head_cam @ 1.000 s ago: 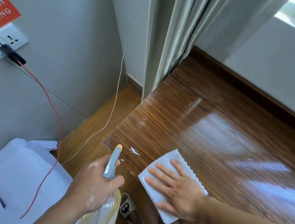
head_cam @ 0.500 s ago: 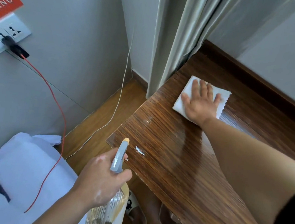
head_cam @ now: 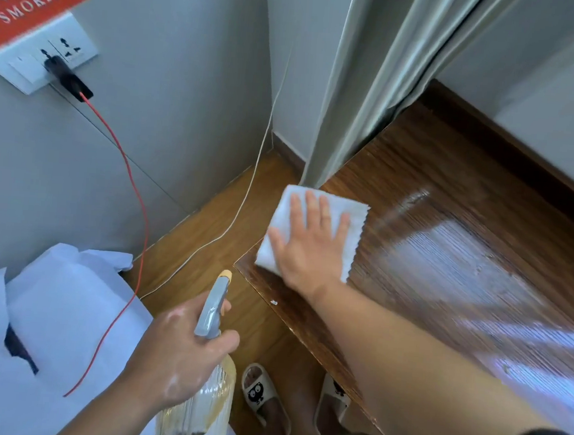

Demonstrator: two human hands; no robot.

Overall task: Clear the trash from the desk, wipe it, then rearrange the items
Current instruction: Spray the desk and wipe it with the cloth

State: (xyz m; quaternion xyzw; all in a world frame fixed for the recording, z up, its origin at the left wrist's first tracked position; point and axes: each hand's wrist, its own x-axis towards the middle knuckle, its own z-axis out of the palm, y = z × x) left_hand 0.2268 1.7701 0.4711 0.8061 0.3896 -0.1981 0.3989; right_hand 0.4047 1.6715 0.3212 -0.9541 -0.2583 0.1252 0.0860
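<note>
The cloth (head_cam: 356, 236) has slid back along the left side of the desk (head_cam: 446, 264). It was far off by the curtain (head_cam: 368, 86) a moment ago. Now it sits near the front left corner, and one edge hangs a little over the side.

The right hand (head_cam: 310, 250) lies flat on top of the cloth with its fingers straight and spread, pressing it down. The long side of the cloth points away from the person.

A small white speck (head_cam: 273, 302) sits on the desk by the left edge, between the cloth and the person. The right hand is much closer to it than the left hand, so I think the next wipe should pull straight back over it.

The left hand (head_cam: 175, 356) is off the desk, over the floor. Its fingers are curled around the neck of a spray bottle (head_cam: 214, 311), which points up and toward the desk.

The hand hides the middle of the cloth. The bottom of the bottle and the right part of the desk are cut off. The shiny glare makes it hard to tell wet spots from dry ones.
</note>
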